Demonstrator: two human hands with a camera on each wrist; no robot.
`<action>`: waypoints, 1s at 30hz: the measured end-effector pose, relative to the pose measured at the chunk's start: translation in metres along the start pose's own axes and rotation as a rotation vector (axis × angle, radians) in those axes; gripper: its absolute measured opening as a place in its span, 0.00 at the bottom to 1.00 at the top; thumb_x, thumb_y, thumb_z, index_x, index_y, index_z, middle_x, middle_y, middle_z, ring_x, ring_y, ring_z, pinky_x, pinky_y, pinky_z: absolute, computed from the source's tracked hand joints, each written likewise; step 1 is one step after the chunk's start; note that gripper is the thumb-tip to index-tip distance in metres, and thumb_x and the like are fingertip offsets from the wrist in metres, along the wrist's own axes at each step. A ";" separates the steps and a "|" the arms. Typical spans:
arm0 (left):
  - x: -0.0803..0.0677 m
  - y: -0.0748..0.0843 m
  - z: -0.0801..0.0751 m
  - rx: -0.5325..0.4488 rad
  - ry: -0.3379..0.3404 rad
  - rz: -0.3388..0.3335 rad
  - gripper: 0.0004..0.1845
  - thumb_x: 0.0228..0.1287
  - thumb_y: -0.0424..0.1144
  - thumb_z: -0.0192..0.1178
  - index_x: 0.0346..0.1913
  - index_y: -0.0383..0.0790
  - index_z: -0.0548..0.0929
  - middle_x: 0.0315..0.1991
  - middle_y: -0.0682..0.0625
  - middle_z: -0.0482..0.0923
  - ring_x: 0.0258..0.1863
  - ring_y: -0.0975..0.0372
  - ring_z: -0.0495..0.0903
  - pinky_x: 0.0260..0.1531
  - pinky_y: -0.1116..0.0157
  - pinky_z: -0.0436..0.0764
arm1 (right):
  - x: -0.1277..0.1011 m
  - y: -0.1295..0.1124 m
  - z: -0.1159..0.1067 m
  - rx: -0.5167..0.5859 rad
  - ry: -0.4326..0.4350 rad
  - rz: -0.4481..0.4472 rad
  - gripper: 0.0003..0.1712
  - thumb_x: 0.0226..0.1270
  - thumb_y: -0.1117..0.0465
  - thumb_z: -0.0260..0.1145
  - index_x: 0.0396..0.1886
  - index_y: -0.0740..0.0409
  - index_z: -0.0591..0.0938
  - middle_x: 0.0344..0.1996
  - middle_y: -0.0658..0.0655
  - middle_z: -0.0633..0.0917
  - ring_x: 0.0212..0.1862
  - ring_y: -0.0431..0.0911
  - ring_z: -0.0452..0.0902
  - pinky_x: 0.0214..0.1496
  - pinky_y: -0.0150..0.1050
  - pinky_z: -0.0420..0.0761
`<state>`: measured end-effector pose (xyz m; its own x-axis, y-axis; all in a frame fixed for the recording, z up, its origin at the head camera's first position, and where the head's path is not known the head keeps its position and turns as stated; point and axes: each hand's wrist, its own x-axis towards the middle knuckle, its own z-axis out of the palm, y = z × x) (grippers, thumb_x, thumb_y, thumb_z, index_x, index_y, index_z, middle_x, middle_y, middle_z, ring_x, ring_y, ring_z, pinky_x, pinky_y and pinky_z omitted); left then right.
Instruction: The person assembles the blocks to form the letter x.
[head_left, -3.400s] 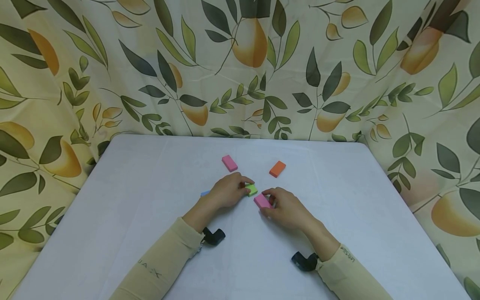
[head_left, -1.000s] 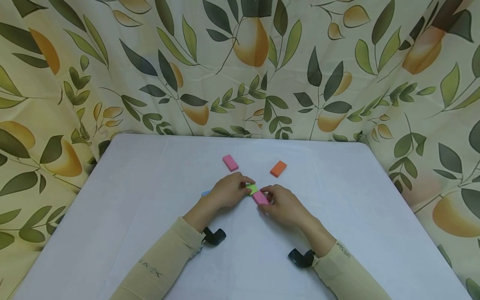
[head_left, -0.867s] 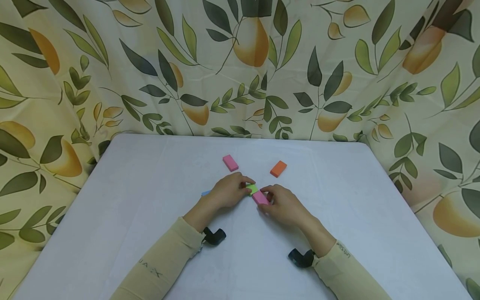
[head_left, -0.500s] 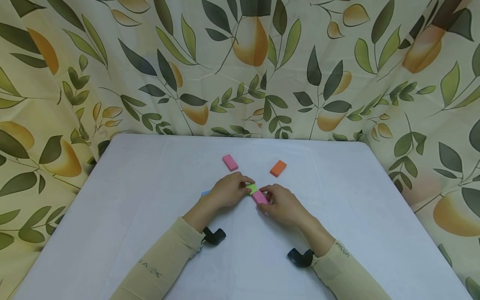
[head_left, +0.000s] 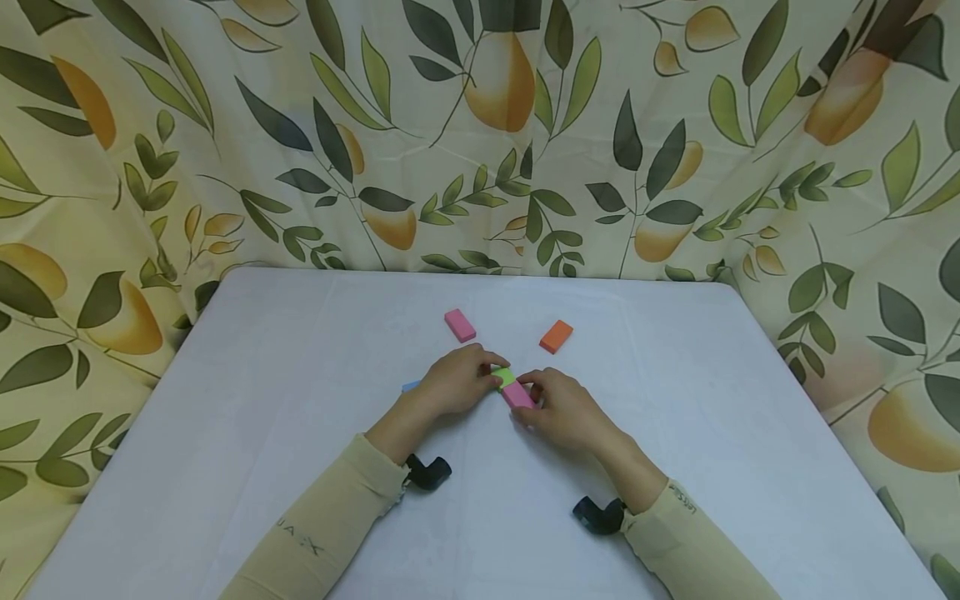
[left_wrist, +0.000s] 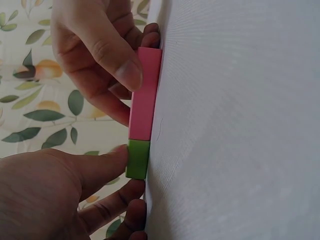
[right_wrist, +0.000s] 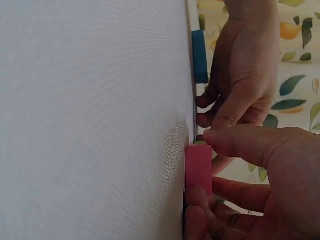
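Observation:
In the head view my left hand (head_left: 459,382) pinches a small green block (head_left: 506,377) between thumb and fingers on the table. Beside it, my right hand (head_left: 566,408) holds a pink block (head_left: 517,395) by its sides. The two blocks touch end to end in one slanting line, as the left wrist view also shows with the pink block (left_wrist: 146,95) against the green block (left_wrist: 138,159). Seen from the right wrist, the pink block (right_wrist: 199,167) hides most of the green one.
Behind my hands lie a second pink block (head_left: 460,326) and an orange block (head_left: 556,337). A blue block (head_left: 409,386) is mostly hidden by my left hand. All rest on a white-covered table (head_left: 300,350), with a patterned curtain (head_left: 292,217) behind its far edge.
My right hand has shifted slightly left, bringing the pink block from a small gap into contact with the green block. The left hand has stayed in place; the last second shows barely any motion.

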<state>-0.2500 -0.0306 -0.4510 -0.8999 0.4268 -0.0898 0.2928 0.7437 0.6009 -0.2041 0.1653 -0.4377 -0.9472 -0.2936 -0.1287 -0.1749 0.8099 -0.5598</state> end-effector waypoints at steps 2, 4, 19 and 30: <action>0.000 0.000 0.000 0.001 0.000 0.002 0.17 0.68 0.46 0.59 0.58 0.58 0.81 0.36 0.57 0.74 0.37 0.63 0.73 0.37 0.65 0.73 | 0.000 0.000 0.000 -0.001 0.000 0.003 0.25 0.59 0.52 0.71 0.55 0.53 0.79 0.33 0.48 0.80 0.37 0.43 0.73 0.38 0.37 0.74; 0.000 0.000 -0.001 0.002 0.001 0.003 0.17 0.68 0.46 0.59 0.58 0.58 0.81 0.36 0.57 0.74 0.37 0.63 0.73 0.37 0.65 0.73 | 0.000 -0.001 0.000 -0.004 0.000 0.005 0.25 0.59 0.52 0.71 0.56 0.53 0.79 0.33 0.48 0.80 0.37 0.43 0.73 0.38 0.37 0.74; 0.001 -0.002 0.000 -0.001 -0.004 0.003 0.17 0.68 0.46 0.59 0.58 0.58 0.81 0.37 0.57 0.74 0.38 0.62 0.73 0.38 0.65 0.74 | 0.001 -0.001 0.000 0.012 -0.009 0.012 0.25 0.59 0.52 0.71 0.55 0.53 0.79 0.32 0.48 0.80 0.36 0.44 0.74 0.37 0.37 0.74; 0.001 0.000 -0.001 0.014 -0.008 0.007 0.17 0.69 0.46 0.58 0.59 0.59 0.80 0.37 0.57 0.74 0.37 0.62 0.73 0.37 0.65 0.73 | 0.002 0.000 -0.001 -0.018 -0.010 -0.015 0.26 0.60 0.52 0.70 0.57 0.53 0.79 0.31 0.47 0.79 0.36 0.43 0.73 0.38 0.37 0.73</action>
<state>-0.2510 -0.0308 -0.4503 -0.8951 0.4363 -0.0918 0.3038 0.7475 0.5908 -0.2066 0.1652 -0.4371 -0.9417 -0.3108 -0.1291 -0.1937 0.8142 -0.5473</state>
